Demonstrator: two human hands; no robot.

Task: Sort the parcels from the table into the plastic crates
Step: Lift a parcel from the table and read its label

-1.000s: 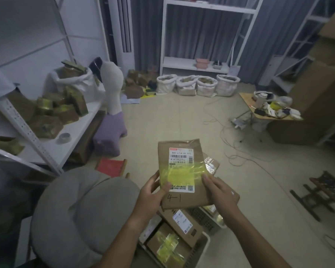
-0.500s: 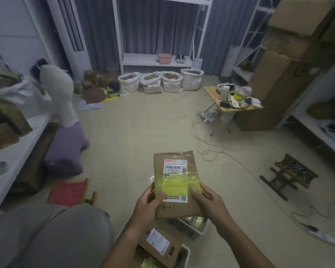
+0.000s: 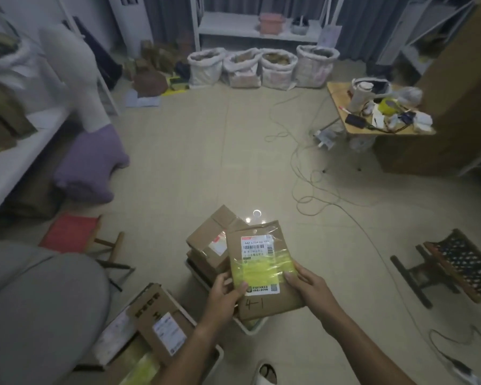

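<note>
I hold a flat brown parcel (image 3: 263, 270) with a white label, yellow tape and "4-1" written on it. My left hand (image 3: 225, 295) grips its left edge and my right hand (image 3: 307, 287) grips its right edge. It hangs just above a white plastic crate (image 3: 250, 327) on the floor, where other brown parcels (image 3: 211, 243) are stacked. A second crate (image 3: 217, 357) at the lower left holds more labelled parcels (image 3: 161, 320).
A grey-trousered knee (image 3: 39, 309) fills the lower left. A red stool (image 3: 75, 234) and a purple cushion (image 3: 92, 165) stand to the left, below a white shelf (image 3: 25, 151) with parcels. Cables (image 3: 317, 176) cross the floor; a dark folding stool (image 3: 453, 268) is at right.
The parcel has come down from chest height to just over the white crate, both hands still gripping it. The view has tilted down and turned right.
</note>
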